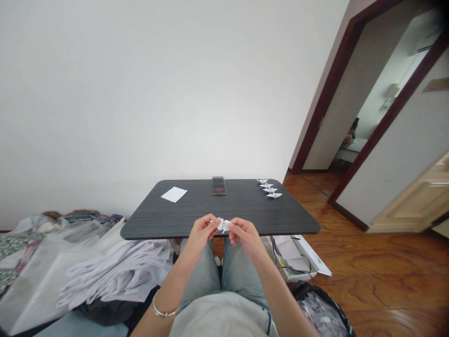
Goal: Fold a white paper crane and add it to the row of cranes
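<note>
Shirt front (220,318) and jeans (206,276) filled the bottom of the head view. Left hand (199,234), silver bangle (164,310) on its wrist, and right hand (248,238) were both closed, pinching a small paper crane (223,225) between fingertips, close together over the near edge of the dark table (238,206). Fingers hid part of the crane; exact fold not visible. Near the far edge: white paper sheet (174,194) toward the left corner, phone (219,186) mid-edge, row of four paper cranes (269,188) at the right corner. Beyond the near left corner, white cloth (115,276) and plastic sheet (42,281) lay heaped; black bag (321,311) sat low right.
</note>
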A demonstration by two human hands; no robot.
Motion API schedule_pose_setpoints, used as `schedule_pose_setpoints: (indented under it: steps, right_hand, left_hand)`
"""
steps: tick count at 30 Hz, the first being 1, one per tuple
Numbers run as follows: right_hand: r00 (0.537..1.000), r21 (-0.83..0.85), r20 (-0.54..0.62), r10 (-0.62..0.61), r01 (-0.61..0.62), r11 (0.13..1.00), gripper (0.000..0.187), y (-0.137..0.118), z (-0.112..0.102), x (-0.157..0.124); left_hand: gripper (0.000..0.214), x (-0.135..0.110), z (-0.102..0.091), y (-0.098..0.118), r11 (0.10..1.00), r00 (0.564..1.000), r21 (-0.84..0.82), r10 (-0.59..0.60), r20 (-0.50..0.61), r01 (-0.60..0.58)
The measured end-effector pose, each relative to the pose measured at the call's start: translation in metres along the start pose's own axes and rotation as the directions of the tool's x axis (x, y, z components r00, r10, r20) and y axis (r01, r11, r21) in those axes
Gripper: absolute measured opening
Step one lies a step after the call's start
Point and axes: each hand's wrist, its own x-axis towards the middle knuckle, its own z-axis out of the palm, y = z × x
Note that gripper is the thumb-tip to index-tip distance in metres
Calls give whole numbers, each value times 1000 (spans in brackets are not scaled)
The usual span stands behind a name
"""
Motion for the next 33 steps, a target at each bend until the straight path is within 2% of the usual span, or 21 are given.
schedule_pose_setpoints:
  steps: [5,11,20,33]
  right_hand:
    - [996,-74,-60,-65,61,995,30,2,0,1]
    - [980,-113,-114,-162,149,982,32,0,1,0]
    - [974,-128,-85,-208,196,972,31,-3,0,-2]
    - [975,-147,-48,-218,209,967,31,-4,-5,-3]
  left_hand:
    - [35,0,0,0,995,998,73,63,-15,-62]
    - [37,-1,-1,1,989,996,118,88,-22,-84]
    - [37,-6,2,10,994,997,88,66,-42,-62]
    - [38,-6,0,8,995,997,66,73,-31,-71]
